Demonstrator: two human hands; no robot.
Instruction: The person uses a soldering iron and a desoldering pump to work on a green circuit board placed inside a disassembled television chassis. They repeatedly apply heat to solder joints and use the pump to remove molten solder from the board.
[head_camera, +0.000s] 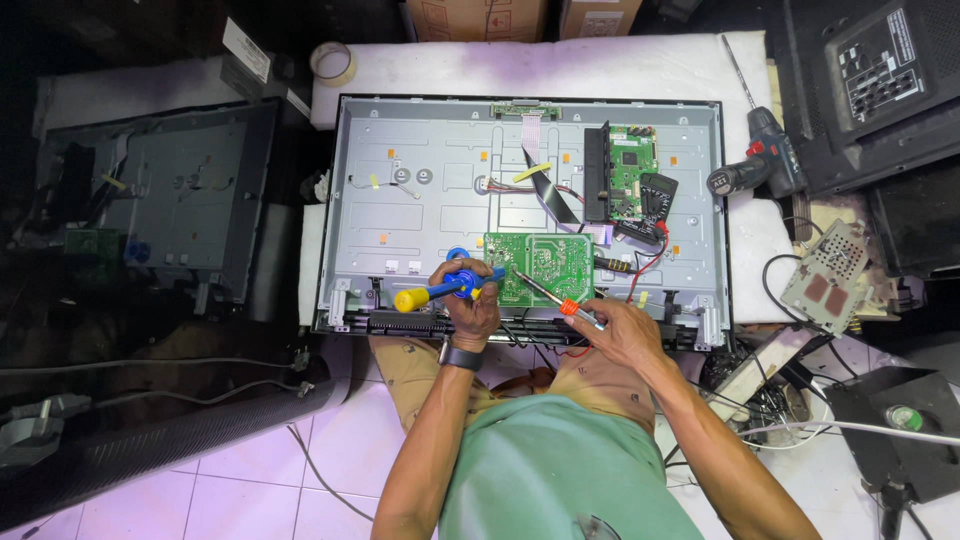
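My left hand (470, 305) grips a blue and yellow desoldering pump (440, 290), its tip at the left edge of a green circuit board (545, 262). That board lies on the grey metal back of a flat television (440, 150). My right hand (620, 330) holds a soldering iron (545, 295) with an orange collar, its thin tip resting on the green board. A dark watch sits on my left wrist.
A second green board (632, 165) and a black multimeter (655, 195) lie on the panel's right. A cordless drill (765, 160) rests to the right. Tape roll (331, 62) at the back. Another opened television (170, 190) stands left. Cables and a power strip (760, 370) lie on the tiled floor.
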